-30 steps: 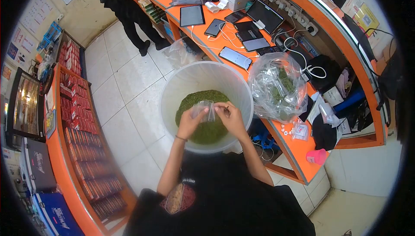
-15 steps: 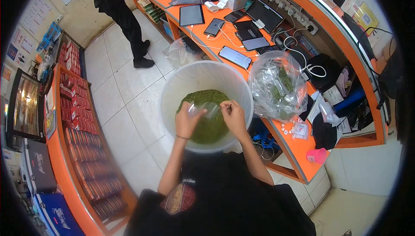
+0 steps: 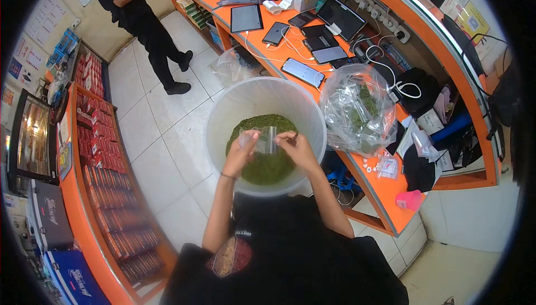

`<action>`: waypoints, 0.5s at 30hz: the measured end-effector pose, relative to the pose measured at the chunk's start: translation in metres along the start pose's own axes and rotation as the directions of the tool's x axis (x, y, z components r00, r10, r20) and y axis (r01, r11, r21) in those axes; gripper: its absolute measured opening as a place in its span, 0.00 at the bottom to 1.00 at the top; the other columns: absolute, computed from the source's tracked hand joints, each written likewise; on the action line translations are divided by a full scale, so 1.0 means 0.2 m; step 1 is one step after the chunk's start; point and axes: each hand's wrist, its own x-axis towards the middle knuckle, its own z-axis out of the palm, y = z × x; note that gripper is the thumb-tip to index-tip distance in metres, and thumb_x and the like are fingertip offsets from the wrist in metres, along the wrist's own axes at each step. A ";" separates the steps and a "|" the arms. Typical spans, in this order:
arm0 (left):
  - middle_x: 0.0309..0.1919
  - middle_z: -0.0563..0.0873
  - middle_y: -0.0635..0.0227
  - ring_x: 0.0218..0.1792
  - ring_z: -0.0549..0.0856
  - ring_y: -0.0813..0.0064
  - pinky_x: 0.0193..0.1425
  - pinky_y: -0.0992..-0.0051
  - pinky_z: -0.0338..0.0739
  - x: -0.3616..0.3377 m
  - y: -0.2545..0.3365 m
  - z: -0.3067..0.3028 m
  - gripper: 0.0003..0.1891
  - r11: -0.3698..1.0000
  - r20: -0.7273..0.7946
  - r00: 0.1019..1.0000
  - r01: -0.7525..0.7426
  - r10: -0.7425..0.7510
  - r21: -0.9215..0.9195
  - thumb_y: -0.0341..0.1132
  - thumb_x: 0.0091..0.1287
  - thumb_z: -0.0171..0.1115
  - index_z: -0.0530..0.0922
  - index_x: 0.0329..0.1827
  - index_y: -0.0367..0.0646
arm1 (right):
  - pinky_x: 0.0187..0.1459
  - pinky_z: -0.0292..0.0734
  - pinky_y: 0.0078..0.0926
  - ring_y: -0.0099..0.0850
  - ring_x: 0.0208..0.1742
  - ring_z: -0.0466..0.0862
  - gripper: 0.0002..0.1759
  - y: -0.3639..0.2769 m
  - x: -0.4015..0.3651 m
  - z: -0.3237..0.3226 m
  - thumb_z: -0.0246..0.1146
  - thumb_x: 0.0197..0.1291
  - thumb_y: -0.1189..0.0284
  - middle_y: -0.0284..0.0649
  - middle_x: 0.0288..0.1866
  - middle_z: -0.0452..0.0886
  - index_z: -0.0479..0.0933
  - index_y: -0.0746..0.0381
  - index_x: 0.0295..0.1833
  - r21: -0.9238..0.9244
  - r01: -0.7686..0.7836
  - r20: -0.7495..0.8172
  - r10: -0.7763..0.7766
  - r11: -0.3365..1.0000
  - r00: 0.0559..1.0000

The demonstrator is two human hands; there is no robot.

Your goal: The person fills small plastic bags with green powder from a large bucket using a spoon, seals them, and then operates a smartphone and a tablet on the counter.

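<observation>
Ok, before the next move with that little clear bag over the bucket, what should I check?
1. Left hand grips the small clear bag: ok.
2. Right hand pinches its other edge: ok.
3. Bag held over the bucket, above the green material: ok.
4. Bag mouth open: cannot tell.
5. Other person stands away from the bucket: ok.
6. Large clear bag rests on the counter, not over the bucket: ok.

Both forearms extend toward 12 o'clock; left hand (image 3: 241, 152) and right hand (image 3: 296, 147) raised close together, fingers pinched.
</observation>
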 end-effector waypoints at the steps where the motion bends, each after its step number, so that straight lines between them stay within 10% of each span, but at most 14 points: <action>1: 0.20 0.66 0.82 0.19 0.62 0.90 0.21 0.84 0.56 0.00 0.01 0.00 0.16 1.000 0.007 1.000 0.019 -0.019 0.002 0.48 0.73 0.60 0.78 0.52 0.45 | 0.28 0.66 0.20 0.18 0.26 0.70 0.16 -0.07 -0.01 -0.01 0.68 0.62 0.64 0.27 0.26 0.75 0.82 0.67 0.47 0.120 -0.135 0.051 0.129 0.984 0.990; 6: 0.19 0.62 0.83 0.17 0.60 0.90 0.21 0.84 0.53 0.00 0.02 0.01 0.17 0.998 0.006 0.998 0.055 -0.055 0.005 0.48 0.74 0.58 0.77 0.53 0.44 | 0.28 0.64 0.19 0.17 0.27 0.70 0.13 -0.19 -0.03 -0.02 0.68 0.63 0.66 0.27 0.27 0.77 0.83 0.67 0.39 0.351 -0.342 0.174 0.298 0.872 0.939; 8: 0.19 0.66 0.81 0.17 0.63 0.89 0.20 0.84 0.57 0.02 0.00 0.01 0.17 0.998 0.019 0.999 0.050 -0.051 0.048 0.50 0.73 0.59 0.78 0.51 0.45 | 0.27 0.64 0.20 0.16 0.27 0.70 0.12 -0.15 -0.03 0.00 0.67 0.63 0.67 0.27 0.28 0.77 0.83 0.67 0.37 0.125 -0.043 0.050 0.037 0.991 0.998; 15: 0.23 0.78 0.75 0.19 0.73 0.86 0.22 0.80 0.66 0.05 -0.06 -0.01 0.19 0.894 -0.222 0.894 -0.311 0.390 0.322 0.49 0.75 0.55 0.81 0.50 0.41 | 0.26 0.63 0.22 0.17 0.22 0.67 0.09 -0.07 -0.02 0.02 0.68 0.58 0.73 0.29 0.19 0.71 0.79 0.67 0.31 -0.269 0.077 -0.298 -0.159 0.960 0.941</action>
